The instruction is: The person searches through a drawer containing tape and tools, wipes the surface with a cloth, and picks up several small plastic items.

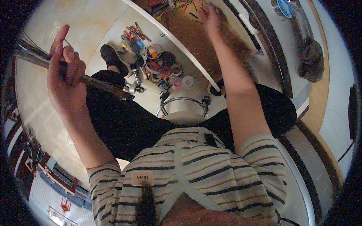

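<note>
My left hand (68, 65) is raised at the left, closed around a long dark bundle (104, 86) of thin strips or rods, its index finger extended. Its loose thin ends reach to the left edge of the view; the other end lies above my left thigh. At the top, my right hand (211, 18) reaches over a brown-bottomed drawer or compartment (186, 39). Its blurred fingertips are beside small red-handled items (201, 10); whether they grip one cannot be told. More slim tools or pens lie tangled at the compartment's far end.
Between my legs, several tape rolls (166, 71), an orange-labelled roll (153, 52), a white tube (151, 86) and assorted hand tools (133, 38) crowd the pale floor. A thin white panel edge (181, 45) curves beside them. At right, a plastic bag (309, 60) lies on a ledge.
</note>
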The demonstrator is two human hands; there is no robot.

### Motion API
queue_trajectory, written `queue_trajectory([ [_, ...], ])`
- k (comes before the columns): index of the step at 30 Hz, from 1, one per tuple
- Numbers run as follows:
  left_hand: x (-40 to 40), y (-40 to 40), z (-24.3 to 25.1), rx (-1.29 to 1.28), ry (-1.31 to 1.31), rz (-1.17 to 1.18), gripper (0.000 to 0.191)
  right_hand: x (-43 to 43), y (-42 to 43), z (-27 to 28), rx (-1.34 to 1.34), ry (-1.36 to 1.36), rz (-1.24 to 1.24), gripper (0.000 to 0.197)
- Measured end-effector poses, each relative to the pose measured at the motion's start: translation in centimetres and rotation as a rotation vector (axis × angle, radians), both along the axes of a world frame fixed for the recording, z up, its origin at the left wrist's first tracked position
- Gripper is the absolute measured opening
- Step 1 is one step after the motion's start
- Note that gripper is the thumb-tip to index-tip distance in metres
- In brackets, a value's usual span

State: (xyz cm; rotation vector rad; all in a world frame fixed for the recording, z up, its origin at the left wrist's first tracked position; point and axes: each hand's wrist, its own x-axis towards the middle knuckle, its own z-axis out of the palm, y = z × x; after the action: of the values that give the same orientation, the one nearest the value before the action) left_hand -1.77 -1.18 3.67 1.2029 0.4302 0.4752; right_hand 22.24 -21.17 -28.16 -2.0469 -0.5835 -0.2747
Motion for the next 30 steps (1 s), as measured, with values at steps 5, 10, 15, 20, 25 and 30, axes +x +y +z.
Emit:
queue_trajectory([
  [5,0.5,0.3,0.1,0.031,0.0,-0.109,0.052,0.7,-0.7,4.7,-0.224,0.014,0.042,0.023],
  [10,0.1,0.3,-0.2,-0.009,-0.083,-0.162,0.053,-3.2,-7.5,1.8,-0.738,0.218,0.626,0.028],
  [15,0.4,0.1,-0.8,-0.006,0.046,-0.054,0.037,-10.2,-6.2,4.9,-0.363,0.594,0.469,0.031],
  [20,1.2,-0.4,-1.2,-0.05,0.099,-0.036,0.032,-10.4,-4.8,5.4,-0.411,0.729,0.466,0.034],
  [25,1.1,-0.8,-1.5,-0.04,0.119,-0.03,0.027,-9.2,-6.2,0.4,-0.552,0.753,0.439,0.036],
  [30,0.7,-0.8,-1.7,0.052,0.137,0.039,0.024,-5.3,-1.9,3.6,-0.974,0.297,0.529,0.026],
])
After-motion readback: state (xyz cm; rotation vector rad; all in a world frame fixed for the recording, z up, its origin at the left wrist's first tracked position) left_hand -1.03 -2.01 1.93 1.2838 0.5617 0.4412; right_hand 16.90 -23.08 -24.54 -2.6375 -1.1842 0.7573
